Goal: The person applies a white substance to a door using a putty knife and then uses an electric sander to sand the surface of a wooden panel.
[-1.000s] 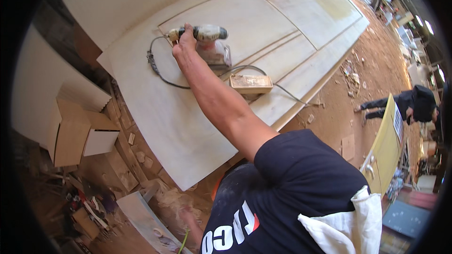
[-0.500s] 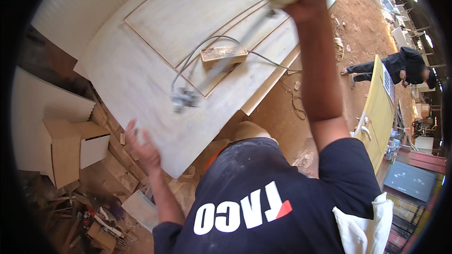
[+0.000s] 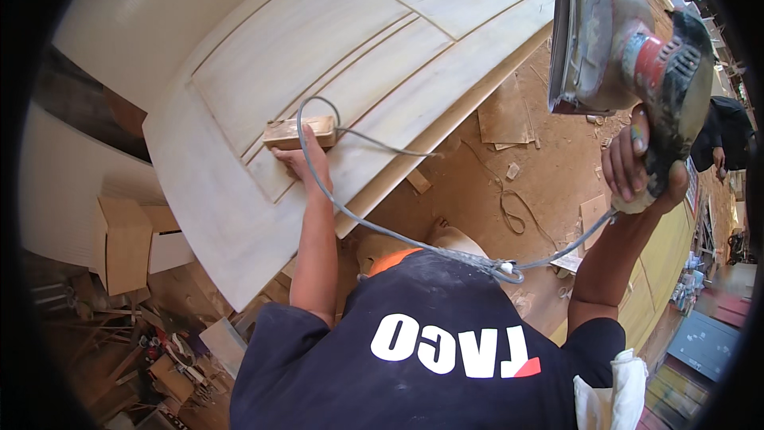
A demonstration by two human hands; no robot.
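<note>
The power sander [image 3: 613, 48] is up in the air at the right hand [image 3: 637, 163], its head just above the fingers and its body rising beside them. Those fingers are curled closed around the lower end of its handle. A broad, flat pad [image 3: 563, 32] stands nearly upright, its edge facing left, away from the grip. Behind it comes a dusty, greyish housing, then a red collar, then a black, vented body with a worn cream-coloured side. Pale dust and smears cover much of it.

A grey cord [image 3: 382, 231] leaves the handle just beneath the right fingers, runs through a bundled knot in front of the shirt, and loops up past the left hand [image 3: 306, 166]. That hand is bent against the near side of a tan, dust-coated box [image 3: 306, 127], fingers touching it; how firmly they grip cannot be told. Box and left hand are over a whitish grooved panel [image 3: 191, 199], which spreads beyond the fingertips.

For writing, the dark shirt [image 3: 342, 366] between the two forearms carries large white block letters [image 3: 454, 346], upside down in this view, the rightmost with a red corner. Any print on the sander is too smeared to tell.
</note>
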